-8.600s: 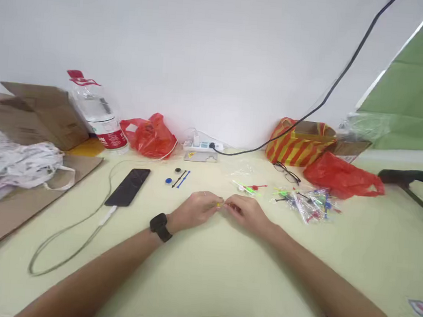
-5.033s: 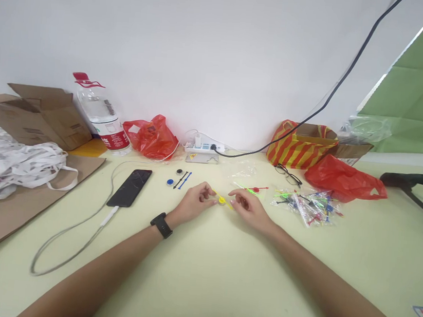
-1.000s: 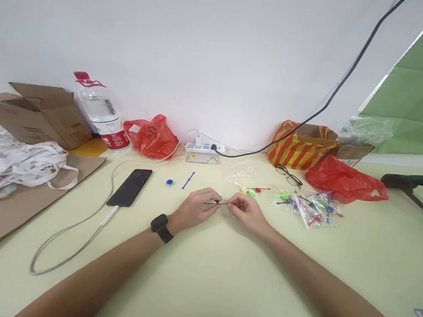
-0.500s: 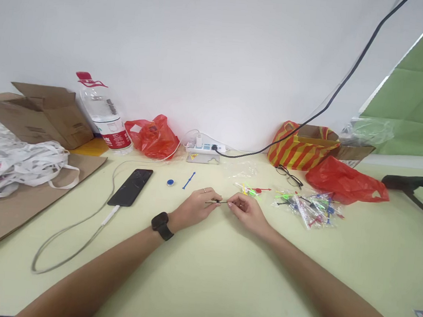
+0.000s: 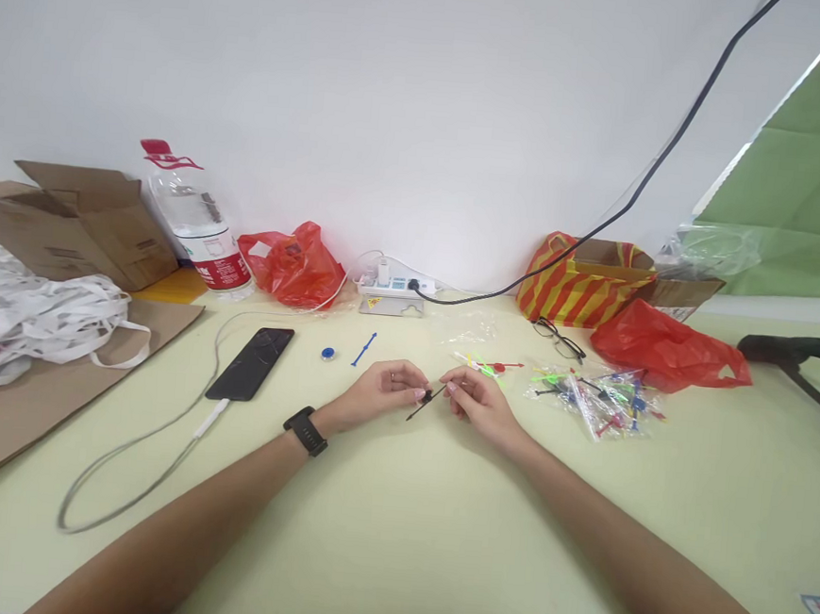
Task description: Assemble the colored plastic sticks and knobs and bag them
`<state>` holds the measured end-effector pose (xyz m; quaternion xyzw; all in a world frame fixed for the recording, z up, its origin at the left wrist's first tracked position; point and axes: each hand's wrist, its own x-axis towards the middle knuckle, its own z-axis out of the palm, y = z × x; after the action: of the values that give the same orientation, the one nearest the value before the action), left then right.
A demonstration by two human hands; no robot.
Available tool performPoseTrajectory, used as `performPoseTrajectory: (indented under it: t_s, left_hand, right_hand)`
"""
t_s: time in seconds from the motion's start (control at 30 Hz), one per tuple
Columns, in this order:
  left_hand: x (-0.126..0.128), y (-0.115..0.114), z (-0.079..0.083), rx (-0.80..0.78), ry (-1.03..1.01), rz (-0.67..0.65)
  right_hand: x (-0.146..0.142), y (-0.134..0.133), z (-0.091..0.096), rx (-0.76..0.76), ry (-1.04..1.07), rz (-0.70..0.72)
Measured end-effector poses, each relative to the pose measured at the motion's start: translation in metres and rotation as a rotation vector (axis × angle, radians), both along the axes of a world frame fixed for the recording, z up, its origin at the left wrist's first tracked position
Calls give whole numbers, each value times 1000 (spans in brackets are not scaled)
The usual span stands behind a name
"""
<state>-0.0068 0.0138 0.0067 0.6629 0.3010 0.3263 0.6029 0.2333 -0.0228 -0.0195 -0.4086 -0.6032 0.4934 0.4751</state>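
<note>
Between my hands, over the middle of the table, is a thin black plastic spinner arrow [image 5: 416, 410] with a small round hub. My left hand [image 5: 383, 392], a black watch on its wrist, pinches the arrow at the hub between thumb and fingers. The upper end of the arrow is pinched in the fingertips of my right hand [image 5: 482, 405]. The arrow slants, its lower end pointing down and left. Past my left hand lie a blue spinner arrow [image 5: 364, 349] and a separate round blue disc [image 5: 328, 354].
Clear bags of coloured spinner arrows [image 5: 598, 397] lie to the right, near glasses [image 5: 559, 339] and a red plastic bag [image 5: 669, 346]. On the left are a phone [image 5: 250, 364] on its cable, a water bottle [image 5: 200, 224] and white straps [image 5: 39, 325]. A power strip [image 5: 396, 283] sits by the wall.
The black arrow has turned from nearly level to a slant, its left end swinging down towards me. My left hand has rolled with its fingers lifted a little; both hands still hold the arrow.
</note>
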Motion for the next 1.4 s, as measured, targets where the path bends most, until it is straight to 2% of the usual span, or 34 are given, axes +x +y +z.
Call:
performPoseTrajectory:
  t_s: [0.13, 0.37, 0.43, 0.53, 0.6, 0.7, 0.93, 1.27, 1.4]
  left_hand:
    - [-1, 2, -4, -47, -16, -7]
    - [2, 1, 0, -78, -66, 44]
    - [2, 2, 0, -84, -75, 55]
    - [1, 3, -2, -83, -83, 87]
    - [1, 5, -4, -79, -80, 105]
    - [1, 7, -5, -68, -72, 120]
    - [0, 9, -6, -59, -58, 157]
    - [-2, 12, -5, -128, -127, 147]
    - [-2, 10, -2, -169, -136, 111]
  right_hand:
    - [0, -7, 5, 27, -42, -18]
    - [1, -16, 13, 169, -95, -84]
    - [3, -14, 15, 108, -94, -5]
    - [8, -11, 19, -34, -76, 202]
    - [11, -8, 21, -82, -6, 254]
    - [15, -3, 22, -133, 105, 191]
    - [17, 4, 21, -208, 177, -8]
    - [15, 1, 22, -154, 145, -43]
    - [12, -5, 26, -49, 53, 31]
